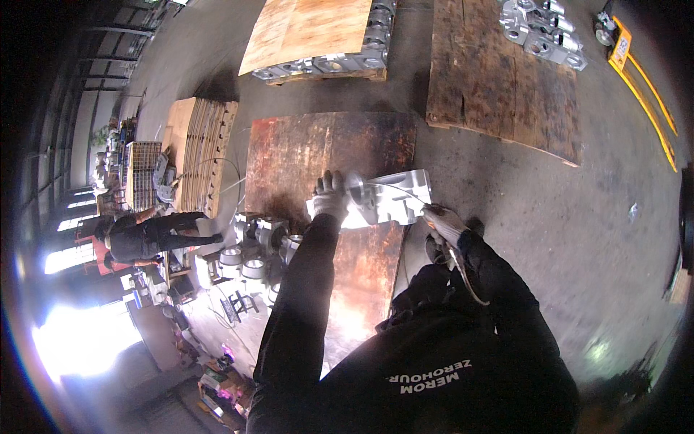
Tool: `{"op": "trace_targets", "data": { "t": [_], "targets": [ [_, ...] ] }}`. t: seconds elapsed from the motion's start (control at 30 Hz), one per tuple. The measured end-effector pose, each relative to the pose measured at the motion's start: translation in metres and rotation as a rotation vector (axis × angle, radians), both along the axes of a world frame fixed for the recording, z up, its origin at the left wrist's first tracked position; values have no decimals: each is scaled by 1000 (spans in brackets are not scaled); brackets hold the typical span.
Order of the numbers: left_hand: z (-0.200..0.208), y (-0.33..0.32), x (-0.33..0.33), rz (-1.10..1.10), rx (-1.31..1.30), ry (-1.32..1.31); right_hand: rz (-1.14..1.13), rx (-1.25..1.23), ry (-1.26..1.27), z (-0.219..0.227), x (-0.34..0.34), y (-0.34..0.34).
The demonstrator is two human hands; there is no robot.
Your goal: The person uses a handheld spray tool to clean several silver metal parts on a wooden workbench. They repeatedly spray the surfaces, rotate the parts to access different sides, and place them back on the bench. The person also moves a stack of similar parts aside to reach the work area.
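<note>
A silver metal casting [401,189] with ribs and recesses lies on a worn, rust-brown tabletop [289,145]. My left hand [330,199], in a pale glove, rests on the casting's left end with its fingers stretched out. Beside that hand a rounded part of the casting shows, slightly blurred. At the casting's right end, my gloved right hand [444,223] is closed round a hand tool. From it a long thin curved tube [396,186] reaches left over the casting. A hose [473,288] hangs from the same hand. The tool's body is mostly hidden by my fingers.
Beyond the table stand a pallet of castings under a plywood sheet [303,32] and a wooden platform [499,94] bearing more castings. A yellow pallet jack [640,79] is at far right. At left are stacked boards [199,155], ring-shaped parts [253,269] and another person [141,239].
</note>
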State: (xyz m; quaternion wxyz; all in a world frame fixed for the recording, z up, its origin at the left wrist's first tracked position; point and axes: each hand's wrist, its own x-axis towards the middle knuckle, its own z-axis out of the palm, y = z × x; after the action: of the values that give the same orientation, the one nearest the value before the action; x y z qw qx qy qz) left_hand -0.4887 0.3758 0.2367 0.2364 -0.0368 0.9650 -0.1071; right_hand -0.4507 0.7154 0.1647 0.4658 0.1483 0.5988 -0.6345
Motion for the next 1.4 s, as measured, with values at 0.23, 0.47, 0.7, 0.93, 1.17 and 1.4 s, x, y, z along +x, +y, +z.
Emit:
{"op": "trace_targets", "data": {
  "t": [0.23,0.47,0.7,0.93,1.17,1.4],
  "targets": [
    [-2,-2,-1,3,-19,13,20,-77,-75,-5,-15,-10],
    [-17,-2,0,-5,-102,-18,181,277,750,40,-4,20],
    [-21,0,-9,36,-89,-38,520,778,920,135,4,-17],
    [-57,-15,-19,206,105,129,419,1046,922,162,23,59],
    [-25,5,-14,95,6,-18,458,825,871,157,37,34],
    [-7,1,-1,153,58,24,517,717,791,94,32,97]
  ]
}}
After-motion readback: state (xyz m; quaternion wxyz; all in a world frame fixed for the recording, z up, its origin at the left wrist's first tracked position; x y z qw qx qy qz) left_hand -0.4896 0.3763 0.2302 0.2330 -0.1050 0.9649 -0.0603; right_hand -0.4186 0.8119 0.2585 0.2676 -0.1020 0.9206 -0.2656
